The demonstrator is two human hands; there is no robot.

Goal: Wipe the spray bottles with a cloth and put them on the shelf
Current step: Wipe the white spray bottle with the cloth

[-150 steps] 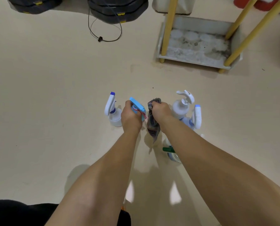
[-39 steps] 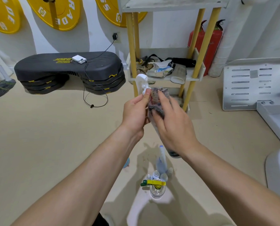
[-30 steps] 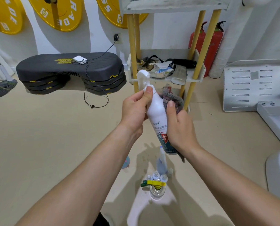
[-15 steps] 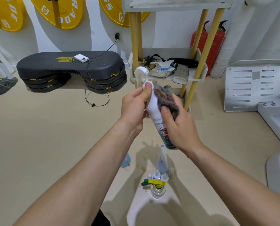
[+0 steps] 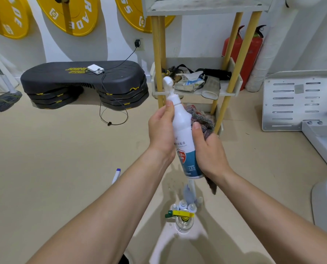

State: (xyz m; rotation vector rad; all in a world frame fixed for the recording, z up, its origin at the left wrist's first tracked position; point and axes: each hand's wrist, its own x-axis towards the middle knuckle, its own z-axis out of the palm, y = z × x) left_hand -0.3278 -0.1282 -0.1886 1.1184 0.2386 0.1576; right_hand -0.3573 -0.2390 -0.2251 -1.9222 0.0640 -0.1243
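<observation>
Holding the white spray bottle (image 5: 183, 134) nearly upright, nozzle up, the left hand (image 5: 161, 130) grips its neck while the right hand (image 5: 208, 149) presses the cloth (image 5: 202, 119) against its far side, the shelf (image 5: 197, 91) straight ahead.

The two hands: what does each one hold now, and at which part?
The left hand holds the white spray bottle at its upper body, below the neck. The right hand holds the cloth against the bottle's other side.
</observation>
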